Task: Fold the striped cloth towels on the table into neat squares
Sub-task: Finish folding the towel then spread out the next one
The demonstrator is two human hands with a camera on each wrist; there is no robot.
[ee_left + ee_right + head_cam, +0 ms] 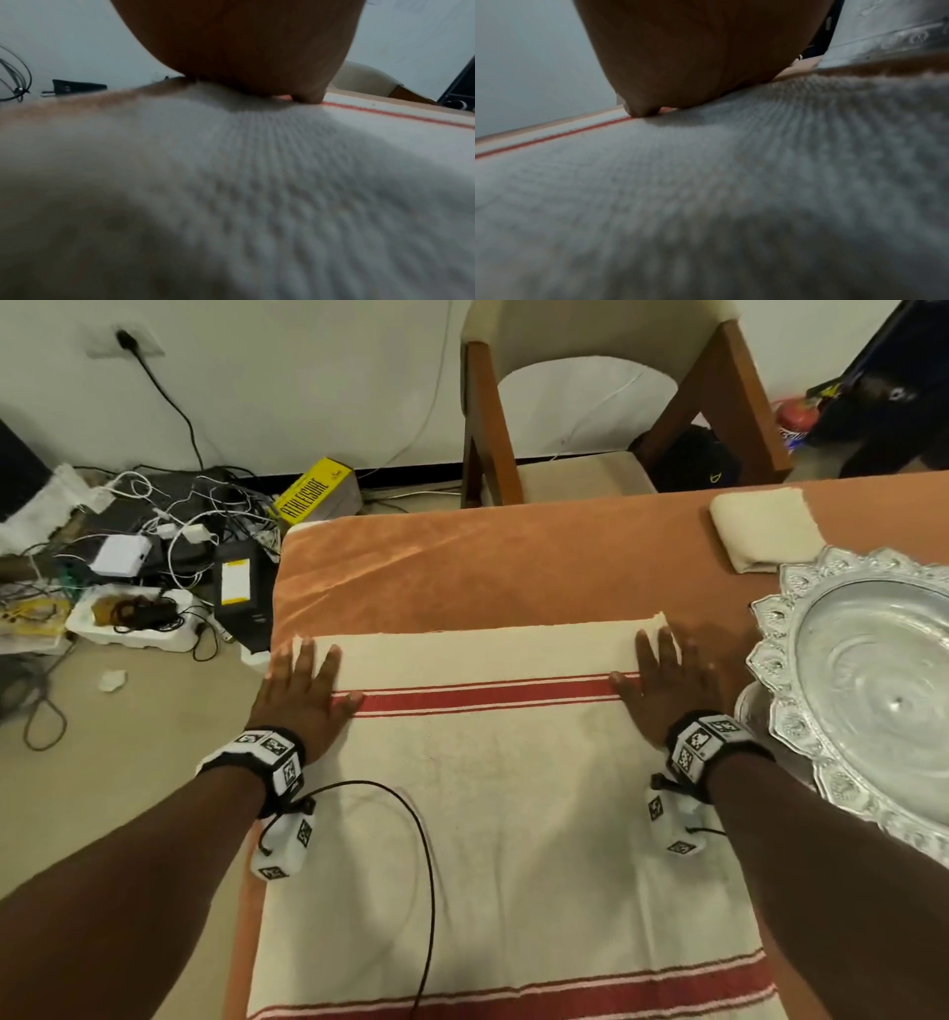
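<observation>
Nearest me, at six o'clock, the towel [493,814] is lying spread across the tabletop [462,567], its near red band running along my edge and hanging toward me. A thin black cable [426,865] from my left wrist is trailing over it.

Further out, I am pressing both palms flat on the far part of the towel. My left hand [303,695] is sitting at ten o'clock, fingers straight and spread, thumb touching the far red band [488,698]. My right hand [662,690] is mirroring it at two o'clock, fingers straight and fanned, holding nothing. The wrist views are showing each palm resting on the weave, too close and blurred to say more.

I am judging the cloth to be soft, light and limp, with a textured weave that should grip rather than slide. It will sag if lifted by one point, so I would be taking it by the two far corners, just beyond my fingertips, pinching both together.

Past my hands, bare tabletop is stretching away. At two o'clock, a second towel [765,531] is sitting folded already, just beside the ornate silver tray [770,670] at three o'clock. So I am counting two towels, one tray, and one chair [488,428] at twelve o'clock beyond the tabletop.
</observation>
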